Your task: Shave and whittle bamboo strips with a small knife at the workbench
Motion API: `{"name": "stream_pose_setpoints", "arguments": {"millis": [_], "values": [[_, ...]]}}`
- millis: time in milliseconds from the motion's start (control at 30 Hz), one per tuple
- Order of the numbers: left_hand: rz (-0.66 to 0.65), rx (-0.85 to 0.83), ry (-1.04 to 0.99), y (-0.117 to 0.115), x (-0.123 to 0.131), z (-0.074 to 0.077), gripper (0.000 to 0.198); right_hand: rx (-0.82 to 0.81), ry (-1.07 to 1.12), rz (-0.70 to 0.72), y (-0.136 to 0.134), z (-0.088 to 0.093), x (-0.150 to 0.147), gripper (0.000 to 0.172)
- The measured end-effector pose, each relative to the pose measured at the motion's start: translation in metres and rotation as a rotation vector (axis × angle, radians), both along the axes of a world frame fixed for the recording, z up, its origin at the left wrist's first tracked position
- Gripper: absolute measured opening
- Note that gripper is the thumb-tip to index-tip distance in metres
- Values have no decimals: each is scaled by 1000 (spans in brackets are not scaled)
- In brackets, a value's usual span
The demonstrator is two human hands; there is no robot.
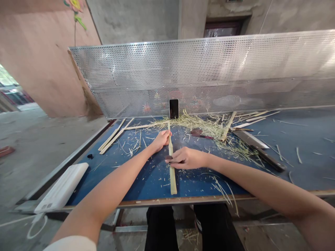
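Note:
A pale bamboo strip (172, 181) lies lengthwise in front of me, narrowed a little above its middle. My left hand (162, 140) is closed around its far part. Lower down, my right hand (184, 158) pinches a thin dark brown piece (169, 159), perhaps folded sandpaper, against the strip. The fingers partly cover that piece, so its kind is unsure. Beyond my right hand lie another brown piece (196, 132) and a slim dark-handled tool (208, 137).
A blue tabletop (146, 174) carries bamboo shavings (204, 123), more bamboo strips (115, 137) and a large knife (258, 148) at right. A phone (174, 108) leans on the perforated metal panel (157, 76). A white power strip (62, 186) sits at the left edge.

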State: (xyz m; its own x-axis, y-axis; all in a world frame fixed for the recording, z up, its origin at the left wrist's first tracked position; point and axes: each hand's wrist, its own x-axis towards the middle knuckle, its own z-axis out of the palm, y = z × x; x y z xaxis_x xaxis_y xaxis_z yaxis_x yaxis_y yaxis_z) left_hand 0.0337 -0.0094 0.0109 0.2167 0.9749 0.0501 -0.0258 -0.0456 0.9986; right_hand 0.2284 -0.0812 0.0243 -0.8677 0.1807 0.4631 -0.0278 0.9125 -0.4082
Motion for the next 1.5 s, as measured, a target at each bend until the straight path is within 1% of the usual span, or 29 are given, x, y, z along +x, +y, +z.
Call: {"name": "stream_pose_setpoints", "arguments": {"millis": [33,67,167,233,267,333,400,433,467,600,633,667,733,800,833,867,967,1000,1033,1067,1133,1167,1200,1233,1367,1400,1467,1500], "values": [[-1,-1,-3,1,0,-1,37,6,3,-3,0,0,-1,26],[1,-4,-3,2,0,-1,38,19,18,-35,2,0,-1,27],[23,-17,14,6,0,-2,37,58,71,-212,14,-1,-3,29],[32,-23,25,7,1,-3,36,28,91,-281,17,-1,-4,31],[24,-29,22,8,1,-3,36,1,86,-267,15,-1,-4,33],[-10,-47,3,7,0,-2,36,-42,48,-160,6,0,-4,38],[-42,-55,-25,6,0,-2,36,-44,-12,-39,-2,0,-5,38],[-50,-53,-35,6,0,-2,36,-33,-27,-17,-3,0,-5,38],[-51,-49,-41,6,0,-2,36,-15,-18,-33,-3,0,-6,38],[-8,-60,-18,7,-1,-3,35,41,101,-255,7,-1,-8,38],[1,-65,-11,7,-1,-3,34,32,111,-272,7,-1,-8,39],[1,-67,-10,7,-1,-3,35,16,104,-254,5,-1,-8,40],[-24,-62,-22,7,-2,-4,35,-14,46,-138,-1,0,-7,41],[-54,-57,-41,7,-2,-3,36,-16,-15,-30,-4,0,-6,40],[-58,-58,-47,7,-3,-3,35,-5,-20,-25,-3,-1,-6,38],[-54,-60,-49,7,-3,-3,35,12,-6,-59,0,-1,-6,37],[-13,-67,-32,8,-3,-3,35,64,77,-261,11,-1,-7,35],[-5,-68,-24,9,-2,-3,35,74,87,-288,12,0,-8,36],[-6,-68,-19,9,-2,-3,35,80,79,-275,11,1,-8,37],[-13,-67,-18,9,-2,-2,35,83,59,-228,7,1,-8,38],[-39,-60,-29,8,-2,-2,35,87,-3,-73,-1,3,-9,37],[-51,-54,-39,7,-2,-2,35,89,-22,-16,-4,3,-9,35],[-58,-50,-48,7,-3,-2,35,91,-29,8,-5,3,-9,33],[-61,-48,-53,6,-3,-2,34,95,-18,-8,-3,3,-10,33],[-51,-58,-50,6,-3,-3,32,133,61,-213,10,1,-12,41],[-49,-56,-51,6,-3,-3,32,142,60,-226,9,1,-12,42],[-50,-49,-57,7,-4,-3,33,152,17,-172,1,3,-12,43],[-50,-46,-61,7,-4,-3,34,154,-25,-106,-6,4,-12,41]]}}
